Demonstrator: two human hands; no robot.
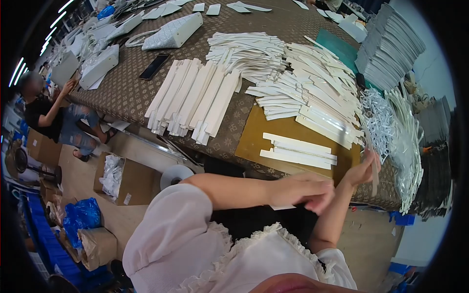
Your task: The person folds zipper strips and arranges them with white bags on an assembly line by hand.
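Observation:
My left hand (pixel 304 191) is curled closed in front of the table edge, its fingers a little blurred; whether anything is in them is hidden. To the right, my right hand (pixel 364 170) is closed around a narrow pale strip (pixel 374 171) that stands roughly upright and is smeared by motion. A flat white strip piece (pixel 298 150) with a slit along its middle and notched ends lies on a brown board (pixel 251 141), just beyond my hands. Behind it spreads a heap of similar white strips (pixel 312 93), and more long strips (pixel 193 97) lie in rows to the left.
White shredded ribbon (pixel 381 119) and clear plastic strips (pixel 408 161) hang at the table's right edge, below a tall grey stack (pixel 391 44). A phone (pixel 155 67) and white quilted bag (pixel 173 32) lie farther left. Another person (pixel 53 112) sits beyond an open carton (pixel 127 178).

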